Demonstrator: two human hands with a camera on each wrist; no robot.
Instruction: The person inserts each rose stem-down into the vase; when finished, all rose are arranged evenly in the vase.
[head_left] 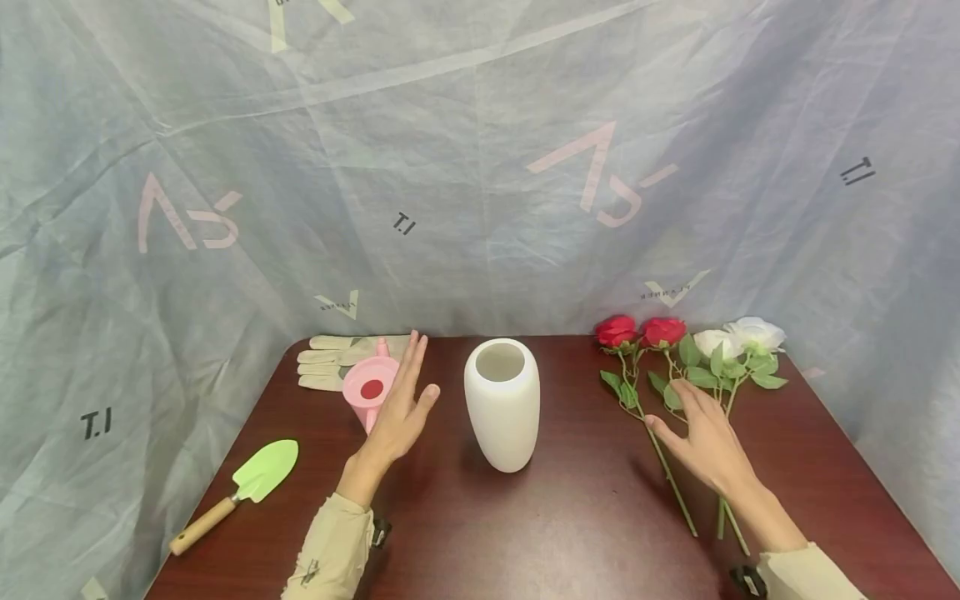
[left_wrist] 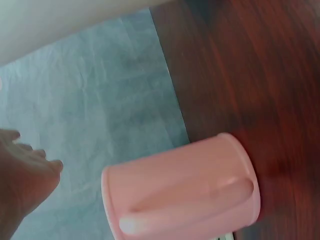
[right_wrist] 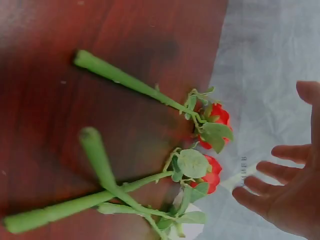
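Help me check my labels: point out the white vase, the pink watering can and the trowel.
White vase (head_left: 504, 421), head view, on its front wall.
Pink watering can (left_wrist: 172, 175), left wrist view, on its side wall.
Trowel (head_left: 269, 468), head view, on its green blade.

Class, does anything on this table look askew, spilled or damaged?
Nothing looks spilled or damaged: the white vase and pink can stand upright. Slightly untidy, though: some rose stems lie crossed at the right.
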